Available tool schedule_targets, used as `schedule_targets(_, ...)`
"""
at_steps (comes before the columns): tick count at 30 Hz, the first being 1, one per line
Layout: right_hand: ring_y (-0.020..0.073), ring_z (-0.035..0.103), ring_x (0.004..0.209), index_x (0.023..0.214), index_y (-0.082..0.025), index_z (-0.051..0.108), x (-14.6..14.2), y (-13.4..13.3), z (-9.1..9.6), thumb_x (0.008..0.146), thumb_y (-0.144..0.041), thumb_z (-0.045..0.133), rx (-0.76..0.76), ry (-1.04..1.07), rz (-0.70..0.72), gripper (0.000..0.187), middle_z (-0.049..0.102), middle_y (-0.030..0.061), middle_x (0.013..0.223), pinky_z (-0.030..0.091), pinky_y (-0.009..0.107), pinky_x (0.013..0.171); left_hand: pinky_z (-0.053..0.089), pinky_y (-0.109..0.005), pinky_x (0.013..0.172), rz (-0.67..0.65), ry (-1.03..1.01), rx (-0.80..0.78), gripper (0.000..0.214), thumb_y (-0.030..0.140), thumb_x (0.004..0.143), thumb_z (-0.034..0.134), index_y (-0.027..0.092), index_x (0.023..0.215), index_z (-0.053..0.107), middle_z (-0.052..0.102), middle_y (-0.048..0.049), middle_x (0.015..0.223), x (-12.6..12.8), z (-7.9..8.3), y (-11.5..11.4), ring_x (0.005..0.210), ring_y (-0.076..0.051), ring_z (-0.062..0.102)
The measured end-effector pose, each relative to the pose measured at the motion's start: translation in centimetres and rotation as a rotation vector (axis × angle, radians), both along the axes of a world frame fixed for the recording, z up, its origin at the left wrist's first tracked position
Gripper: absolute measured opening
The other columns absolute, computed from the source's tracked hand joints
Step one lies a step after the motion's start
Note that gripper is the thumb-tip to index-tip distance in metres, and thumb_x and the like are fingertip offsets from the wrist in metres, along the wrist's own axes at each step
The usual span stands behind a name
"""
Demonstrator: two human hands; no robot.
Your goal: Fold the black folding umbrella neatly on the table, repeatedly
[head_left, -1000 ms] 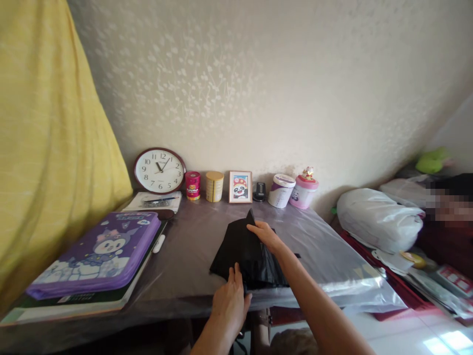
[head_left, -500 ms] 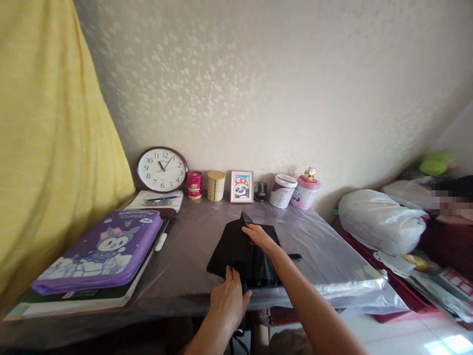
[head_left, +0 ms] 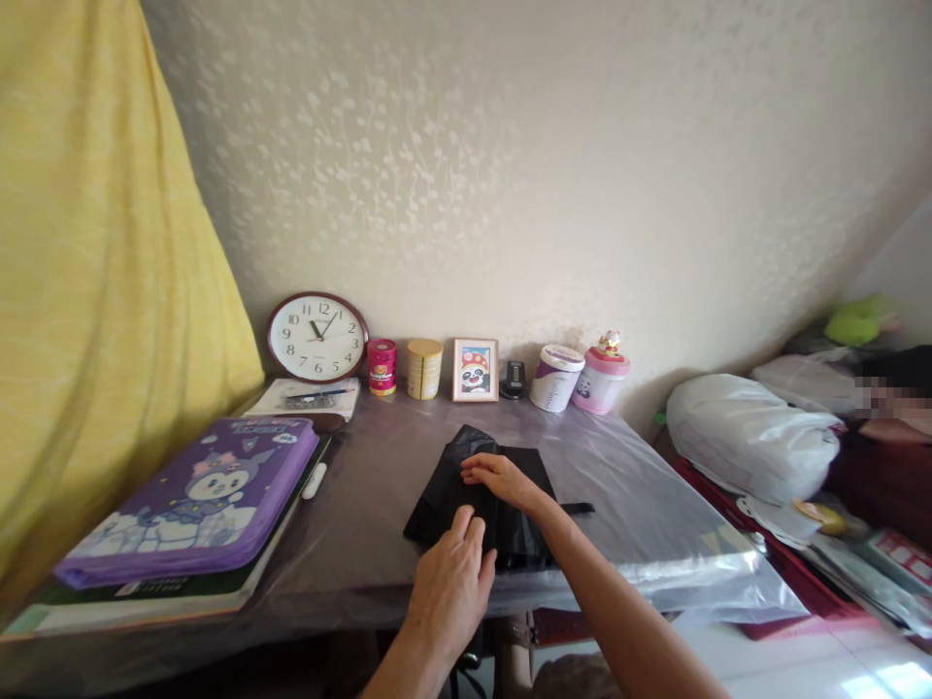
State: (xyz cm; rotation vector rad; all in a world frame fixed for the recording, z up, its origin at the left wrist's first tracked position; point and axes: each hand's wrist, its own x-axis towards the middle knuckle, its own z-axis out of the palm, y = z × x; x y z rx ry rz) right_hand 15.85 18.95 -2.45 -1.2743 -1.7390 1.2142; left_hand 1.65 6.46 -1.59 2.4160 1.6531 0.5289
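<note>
A black folded plastic bag (head_left: pixel 444 490) lies on the table (head_left: pixel 364 505), which is covered with clear plastic sheet. My left hand (head_left: pixel 451 573) rests flat on the bag's near edge, fingers stretched out. My right hand (head_left: pixel 495 478) reaches across the bag's middle, with its fingers curled on a fold of the black plastic and pressing it down. A thin black strip (head_left: pixel 579 508) sticks out at the bag's right side.
A purple cartoon case (head_left: pixel 189 500) lies on books at the left. Along the wall stand a clock (head_left: pixel 316 337), a red tin (head_left: pixel 381 366), a yellow tin (head_left: pixel 423 368), a framed picture (head_left: pixel 476 370) and two tubs (head_left: pixel 579 379). White bags (head_left: pixel 749 432) and another person are at the right.
My right hand has brought the raised tip of the bag down and toward me, so the bag now lies flatter. My left hand slid a little further onto the bag.
</note>
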Motion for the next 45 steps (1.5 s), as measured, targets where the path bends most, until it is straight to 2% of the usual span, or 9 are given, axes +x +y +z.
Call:
schedule_targets(4, 0.0177, 0.063, 0.092, 0.097, -0.020, 0.067, 0.0, -1.4, 0.5, 0.079, -0.020, 0.049, 0.233, -0.260, 0.094, 0.025, 0.069, 0.0042, 0.097, 0.047, 0.032, 0.086, 0.050, -0.029, 0.079, -0.018, 0.074, -0.113, 0.064, 0.025, 0.081, 0.051, 0.020, 0.140, 0.026, 0.027, -0.0123, 0.146, 0.6, -1.2, -0.1, 0.096, -0.019, 0.062)
schedule_targets(9, 0.0171, 0.058, 0.103, 0.092, -0.021, 0.069, -0.2, -2.5, 0.2, 0.083, -0.021, 0.048, 0.466, -0.394, 0.143, 0.023, 0.065, 0.0052, 0.109, 0.042, 0.031, 0.093, 0.052, -0.030, 0.077, 0.018, 0.118, -0.162, 0.066, 0.024, 0.081, 0.052, 0.020, 0.141, 0.024, 0.024, -0.0129, 0.147, 1.0, -1.6, -0.2, 0.091, -0.021, 0.064)
schedule_targets(15, 0.0205, 0.048, 0.117, 0.094, -0.023, 0.069, 0.0, -0.3, -1.6, 0.083, -0.026, 0.051, 0.638, -0.598, 0.084, 0.021, 0.065, 0.0051, 0.111, 0.034, 0.038, 0.100, 0.053, -0.031, 0.076, 0.032, 0.117, -0.237, 0.067, 0.022, 0.081, 0.052, 0.021, 0.141, 0.022, 0.021, -0.0132, 0.148, 1.2, -1.1, -0.3, 0.091, -0.022, 0.065)
schedule_targets(21, 0.0199, 0.041, 0.123, 0.106, -0.022, 0.065, -0.1, 2.9, -1.9, 0.088, -0.031, 0.046, 0.570, -0.725, -0.070, 0.028, 0.056, 0.0058, 0.126, 0.027, 0.038, 0.104, 0.053, -0.032, 0.076, 0.034, 0.113, -0.277, 0.068, 0.021, 0.081, 0.053, 0.022, 0.141, 0.022, 0.019, -0.0127, 0.148, 1.2, -0.8, -0.2, 0.094, -0.022, 0.064)
schedule_targets(26, 0.0212, 0.034, 0.129, 0.115, -0.024, 0.059, -0.7, 3.5, -1.7, 0.090, -0.030, 0.041, 0.508, -0.824, -0.170, 0.032, 0.047, 0.0059, 0.135, 0.019, 0.044, 0.107, 0.054, -0.033, 0.075, 0.038, 0.112, -0.257, 0.067, 0.022, 0.082, 0.052, 0.022, 0.141, 0.021, 0.022, -0.0141, 0.147, 1.2, -0.9, -0.2, 0.092, -0.023, 0.064)
schedule_targets(34, 0.0198, 0.053, 0.113, 0.098, -0.023, 0.068, -3.0, 0.2, -0.6, 0.091, -0.030, 0.040, 0.546, -0.859, 0.243, 0.030, 0.066, 0.0066, 0.109, 0.022, 0.041, 0.105, 0.054, -0.031, 0.072, 0.065, 0.126, -0.242, 0.063, 0.022, 0.083, 0.050, 0.022, 0.141, 0.025, 0.030, -0.0185, 0.143, 1.5, -1.2, -0.3, 0.089, -0.023, 0.065)
schedule_targets(39, 0.0159, 0.065, 0.082, 0.074, -0.023, 0.072, -3.6, -1.8, 0.5, 0.091, -0.041, 0.037, 0.349, -0.677, 0.441, 0.043, 0.072, 0.0010, 0.077, 0.034, 0.031, 0.097, 0.052, -0.034, 0.072, 0.060, 0.133, -0.294, 0.057, 0.025, 0.085, 0.047, 0.024, 0.139, 0.029, 0.044, -0.0201, 0.130, 1.4, -1.0, -0.3, 0.087, -0.024, 0.065)
schedule_targets(42, 0.0141, 0.066, 0.072, 0.075, -0.021, 0.073, -3.7, -2.6, 1.3, 0.090, -0.049, 0.033, 0.194, -0.557, 0.500, 0.051, 0.072, 0.0009, 0.077, 0.045, 0.022, 0.077, 0.052, -0.035, 0.071, 0.066, 0.129, -0.310, 0.056, 0.027, 0.084, 0.048, 0.024, 0.137, 0.031, 0.044, -0.0187, 0.128, 1.3, -1.1, -0.2, 0.088, -0.025, 0.065)
schedule_targets(45, 0.0156, 0.066, 0.079, 0.085, -0.019, 0.072, -3.6, -2.7, 1.4, 0.091, -0.047, 0.032, 0.238, -0.541, 0.438, 0.050, 0.072, 0.0038, 0.086, 0.046, 0.023, 0.076, 0.052, -0.034, 0.071, 0.069, 0.136, -0.284, 0.057, 0.027, 0.084, 0.049, 0.024, 0.138, 0.031, 0.045, -0.0195, 0.128, 1.3, -1.2, -0.2, 0.088, -0.026, 0.065)
